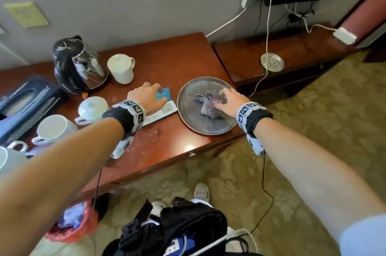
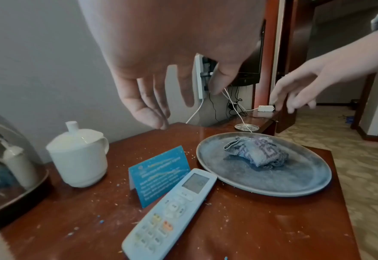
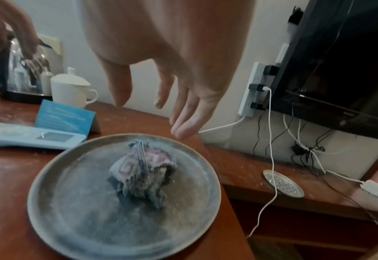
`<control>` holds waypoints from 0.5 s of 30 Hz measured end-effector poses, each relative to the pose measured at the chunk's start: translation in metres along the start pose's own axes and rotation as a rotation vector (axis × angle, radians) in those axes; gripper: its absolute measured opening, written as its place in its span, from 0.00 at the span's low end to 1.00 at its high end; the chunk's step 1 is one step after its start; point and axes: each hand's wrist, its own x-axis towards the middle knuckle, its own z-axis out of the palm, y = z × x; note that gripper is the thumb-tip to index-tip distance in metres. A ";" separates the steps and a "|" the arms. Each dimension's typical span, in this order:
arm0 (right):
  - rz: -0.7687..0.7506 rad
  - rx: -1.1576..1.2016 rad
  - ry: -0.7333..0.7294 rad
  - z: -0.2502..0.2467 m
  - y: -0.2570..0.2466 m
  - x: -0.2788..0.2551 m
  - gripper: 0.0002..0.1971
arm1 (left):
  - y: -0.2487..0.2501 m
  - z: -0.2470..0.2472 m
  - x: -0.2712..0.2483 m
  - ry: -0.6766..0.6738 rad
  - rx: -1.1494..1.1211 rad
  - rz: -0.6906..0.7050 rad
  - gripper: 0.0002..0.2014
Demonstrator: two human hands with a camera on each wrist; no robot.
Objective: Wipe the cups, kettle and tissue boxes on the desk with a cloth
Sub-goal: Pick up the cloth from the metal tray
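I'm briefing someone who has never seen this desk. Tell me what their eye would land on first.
First, the crumpled cloth lying in the middle of a dusty round grey plate near the desk's right edge, with the right hand open just above it. Next, the left hand hovering open over a blue card and a white remote. Behind them stand a glass kettle and a lidded white cup.
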 end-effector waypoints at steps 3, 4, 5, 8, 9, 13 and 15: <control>0.034 -0.030 -0.066 0.010 0.016 0.020 0.27 | 0.012 0.009 0.016 -0.050 0.014 -0.045 0.21; 0.033 -0.037 -0.088 0.017 0.022 0.028 0.28 | 0.015 0.014 0.021 -0.059 0.019 -0.054 0.21; 0.032 -0.036 -0.102 0.022 0.026 0.036 0.29 | 0.017 0.018 0.024 -0.069 0.015 -0.072 0.21; -0.019 -0.038 -0.137 0.032 0.031 0.062 0.34 | 0.016 0.027 0.034 -0.084 0.011 -0.143 0.22; -0.041 -0.038 -0.144 0.035 0.031 0.069 0.35 | 0.015 0.030 0.036 -0.100 0.012 -0.168 0.22; -0.124 -0.042 -0.206 0.047 0.031 0.094 0.37 | 0.011 0.040 0.040 -0.119 0.001 -0.252 0.21; -0.151 -0.107 -0.232 0.053 0.029 0.102 0.38 | 0.008 0.044 0.040 -0.116 0.000 -0.278 0.21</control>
